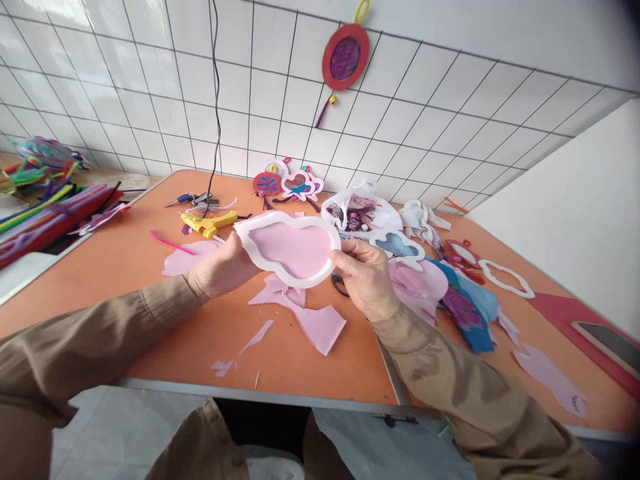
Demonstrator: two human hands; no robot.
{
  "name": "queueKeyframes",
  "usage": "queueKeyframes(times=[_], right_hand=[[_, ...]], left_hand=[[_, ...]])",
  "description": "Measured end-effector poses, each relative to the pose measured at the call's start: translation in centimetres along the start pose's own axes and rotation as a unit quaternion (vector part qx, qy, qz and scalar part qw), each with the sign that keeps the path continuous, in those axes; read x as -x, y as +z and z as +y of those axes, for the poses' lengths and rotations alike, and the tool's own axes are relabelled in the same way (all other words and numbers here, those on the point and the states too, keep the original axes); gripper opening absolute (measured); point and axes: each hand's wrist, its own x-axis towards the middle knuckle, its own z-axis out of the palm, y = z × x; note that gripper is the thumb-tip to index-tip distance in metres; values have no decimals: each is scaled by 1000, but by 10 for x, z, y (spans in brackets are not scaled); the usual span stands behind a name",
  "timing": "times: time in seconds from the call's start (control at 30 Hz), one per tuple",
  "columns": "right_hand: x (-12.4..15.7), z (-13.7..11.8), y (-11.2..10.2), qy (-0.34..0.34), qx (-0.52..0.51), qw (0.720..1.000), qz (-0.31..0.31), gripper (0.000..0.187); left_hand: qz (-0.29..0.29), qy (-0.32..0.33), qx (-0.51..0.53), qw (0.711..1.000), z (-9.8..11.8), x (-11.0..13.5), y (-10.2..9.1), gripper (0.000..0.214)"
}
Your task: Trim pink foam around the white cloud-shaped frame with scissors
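Above the orange table I hold a white cloud-shaped frame (327,261) with pink sheet (295,250) filling its opening. My left hand (225,265) grips the frame's left end, its fingers mostly hidden behind. At the right end, my right hand (367,277) pinches the rim between thumb and fingers. Just beneath lie pink offcuts (320,327) and small slivers (257,335). A black scissor handle (341,285) peeks out beside my right hand. Left of the frame rests a yellow glue gun (210,224), near a pink pipe cleaner (171,242).
Finished ornaments (301,185) lean at the back wall by a white plastic bag (367,210). To the right are a blue-filled cloud frame (399,246), blue and pink sheets (470,300), a bare white frame (507,278) and a phone (607,347). Pipe cleaners (55,213) sit left.
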Motion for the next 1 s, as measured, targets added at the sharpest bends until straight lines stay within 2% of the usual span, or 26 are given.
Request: queueKeyframes(times=[0.13, 0.27, 0.37, 0.53, 0.73, 0.93, 1.0], right_hand=[[5, 6, 6, 22, -11, 1000, 0, 25], [7, 14, 7, 30, -8, 1000, -2, 20], [8, 19, 6, 28, -1, 1000, -7, 17], [9, 25, 5, 19, 12, 1000, 0, 20], [10, 26, 5, 14, 22, 1000, 7, 16], [11, 30, 1, 22, 34, 999, -25, 15], [11, 31, 0, 34, 37, 998, -40, 15]], left_hand=[[8, 2, -39, 999, -3, 3, 4, 69], [63, 3, -38, 997, -3, 2, 0, 57], [89, 11, -31, 996, -4, 3, 0, 57], [85, -4, -9, 996, -9, 6, 5, 64], [74, -4, -9, 997, -15, 7, 3, 60], [59, 24, -56, 996, -21, 8, -1, 56], [62, 30, -68, 995, -21, 7, -1, 61]])
